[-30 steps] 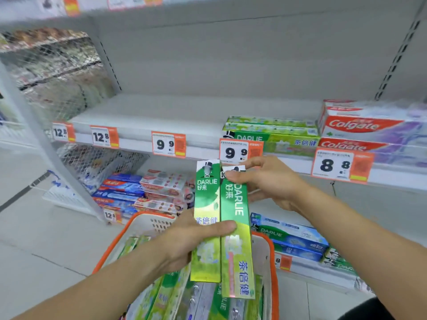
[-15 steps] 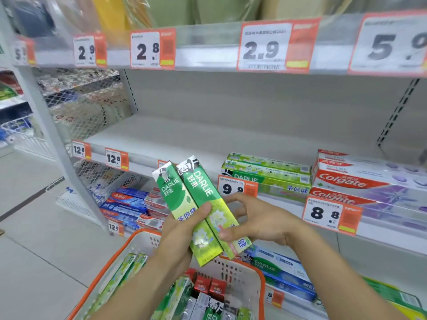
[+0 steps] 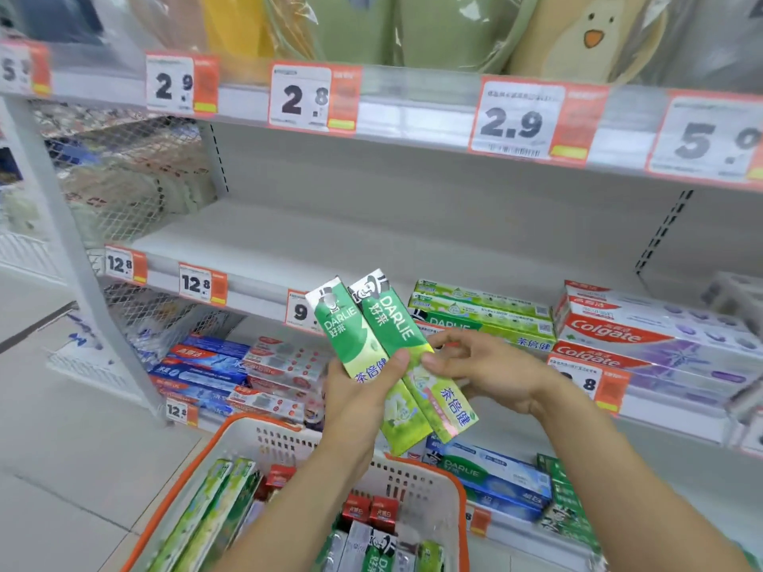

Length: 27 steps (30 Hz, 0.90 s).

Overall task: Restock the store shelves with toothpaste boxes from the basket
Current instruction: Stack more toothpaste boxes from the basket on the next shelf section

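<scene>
Two green Darlie toothpaste boxes [image 3: 373, 332] stand side by side, tilted to the left, in front of the middle shelf [image 3: 264, 245]. My left hand [image 3: 359, 390] grips them from below, thumb across their fronts. My right hand [image 3: 487, 369] pinches the right box at its middle from the right side. Below them sits the white basket with an orange rim [image 3: 437, 480], which holds several more toothpaste boxes [image 3: 206, 513]. A stack of matching green Darlie boxes [image 3: 483, 315] lies on the middle shelf just right of my hands.
Colgate boxes [image 3: 644, 336] are stacked at the right of the middle shelf. Blue and red toothpaste boxes [image 3: 214, 373] fill the lower shelf at left, blue Darlie boxes [image 3: 495, 476] at right. Price tags line the shelf edges. A wire mesh panel [image 3: 136, 175] closes the left side.
The two boxes went from upright above the basket to tilted left and higher, near the shelf edge. My view rose, so the upper shelf came into sight. Both hands kept hold.
</scene>
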### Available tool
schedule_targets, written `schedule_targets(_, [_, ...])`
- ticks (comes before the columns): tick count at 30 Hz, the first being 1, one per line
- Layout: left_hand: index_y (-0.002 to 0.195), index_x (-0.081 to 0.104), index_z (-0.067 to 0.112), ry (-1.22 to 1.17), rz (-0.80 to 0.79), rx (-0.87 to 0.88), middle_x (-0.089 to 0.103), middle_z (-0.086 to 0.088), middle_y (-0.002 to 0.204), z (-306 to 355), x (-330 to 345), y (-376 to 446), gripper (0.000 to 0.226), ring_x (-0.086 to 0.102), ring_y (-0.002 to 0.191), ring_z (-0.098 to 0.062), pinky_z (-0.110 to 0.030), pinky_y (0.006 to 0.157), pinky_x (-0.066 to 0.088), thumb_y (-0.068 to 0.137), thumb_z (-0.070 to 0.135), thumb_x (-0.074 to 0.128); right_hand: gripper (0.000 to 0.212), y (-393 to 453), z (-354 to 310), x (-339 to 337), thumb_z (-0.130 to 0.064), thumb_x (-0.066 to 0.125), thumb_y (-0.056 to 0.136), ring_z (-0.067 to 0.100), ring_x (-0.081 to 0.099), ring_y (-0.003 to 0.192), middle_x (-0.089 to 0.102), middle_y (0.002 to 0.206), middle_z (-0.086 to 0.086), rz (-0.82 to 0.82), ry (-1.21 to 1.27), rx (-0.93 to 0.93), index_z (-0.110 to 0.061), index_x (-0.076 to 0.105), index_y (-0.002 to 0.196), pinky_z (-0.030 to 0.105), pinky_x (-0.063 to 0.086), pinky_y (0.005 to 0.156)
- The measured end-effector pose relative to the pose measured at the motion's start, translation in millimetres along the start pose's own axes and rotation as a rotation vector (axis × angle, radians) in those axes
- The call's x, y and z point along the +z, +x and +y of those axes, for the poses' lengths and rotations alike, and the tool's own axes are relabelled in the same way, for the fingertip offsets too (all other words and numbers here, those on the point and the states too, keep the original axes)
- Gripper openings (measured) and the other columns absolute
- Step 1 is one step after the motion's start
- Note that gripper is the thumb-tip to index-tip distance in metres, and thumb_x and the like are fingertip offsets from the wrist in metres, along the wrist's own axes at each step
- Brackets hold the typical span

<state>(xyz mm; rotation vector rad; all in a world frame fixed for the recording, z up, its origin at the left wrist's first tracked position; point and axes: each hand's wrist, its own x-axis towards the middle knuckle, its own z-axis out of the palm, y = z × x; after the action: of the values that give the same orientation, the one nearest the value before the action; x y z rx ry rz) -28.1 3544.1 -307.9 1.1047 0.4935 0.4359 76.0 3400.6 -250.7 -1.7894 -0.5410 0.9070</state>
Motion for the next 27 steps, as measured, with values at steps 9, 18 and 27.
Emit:
schedule_targets(9, [0.123, 0.052, -0.001, -0.109, 0.010, -0.166, 0.065, -0.014, 0.099, 10.7, 1.8, 18.2, 0.042, 0.066, 0.086, -0.027, -0.034, 0.068, 0.051, 0.088, 0.009, 0.072, 0.036, 36.8, -99.6, -64.7, -0.018, 0.081, 0.082, 0.015, 0.062, 0.091, 0.062, 0.103, 0.002, 0.391, -0.522, -0.131, -0.016, 0.060, 0.111, 0.021, 0.046, 0.075])
schedule_targets(18, [0.107, 0.050, 0.020, -0.009, -0.056, -0.104, 0.066, -0.009, 0.108, 2.6, 12.2, 17.6, 0.033, 0.068, 0.099, -0.026, -0.049, 0.092, 0.055, 0.087, 0.004, 0.070, 0.058, 89.3, -73.2, -138.0, -0.028, 0.084, 0.079, 0.021, 0.057, 0.116, 0.059, 0.128, 0.004, 0.394, -0.966, 0.040, -0.013, 0.060, 0.129, 0.028, 0.044, 0.096])
schedule_targets(27, [0.122, 0.056, 0.015, 0.016, -0.147, -0.034, 0.075, -0.002, 0.106, -0.7, 11.9, 11.4, 0.039, 0.071, 0.103, -0.021, -0.053, 0.099, 0.053, 0.087, 0.007, 0.072, 0.038, 99.1, -53.4, -167.7, -0.032, 0.081, 0.083, 0.023, 0.063, 0.112, 0.068, 0.114, -0.004, 0.133, -0.874, 0.241, -0.023, 0.067, 0.117, 0.036, 0.053, 0.094])
